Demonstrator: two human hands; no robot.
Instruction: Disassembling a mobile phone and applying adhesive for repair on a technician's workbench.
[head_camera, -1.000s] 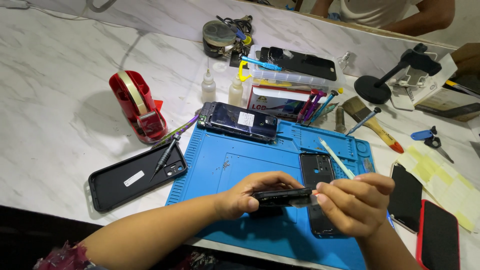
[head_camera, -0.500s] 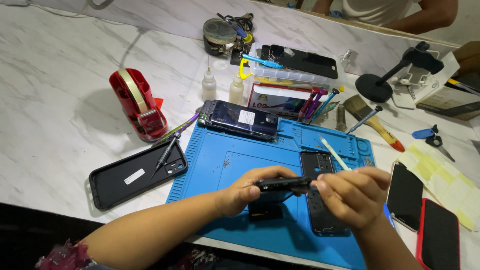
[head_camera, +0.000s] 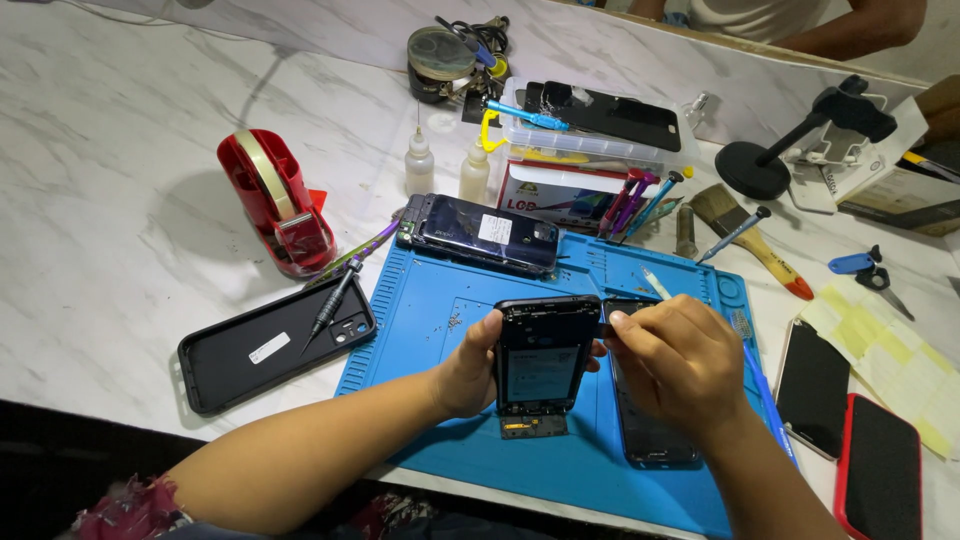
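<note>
Black opened phone body (head_camera: 540, 355) stands upright over the blue silicone mat (head_camera: 420, 320). The left hand (head_camera: 468, 368) has its grip clamped on its edge. The right hand (head_camera: 685, 360) pinches its top corner.

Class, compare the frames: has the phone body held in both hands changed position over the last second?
Yes. The phone body was edge-on and horizontal; now it stands upright, its open face showing, above the blue mat, which stayed put.

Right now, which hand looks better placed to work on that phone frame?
Probably the right hand: its fingertips sit at the top edge of the phone frame, while the left hand grips its side, propping it upright.
</note>
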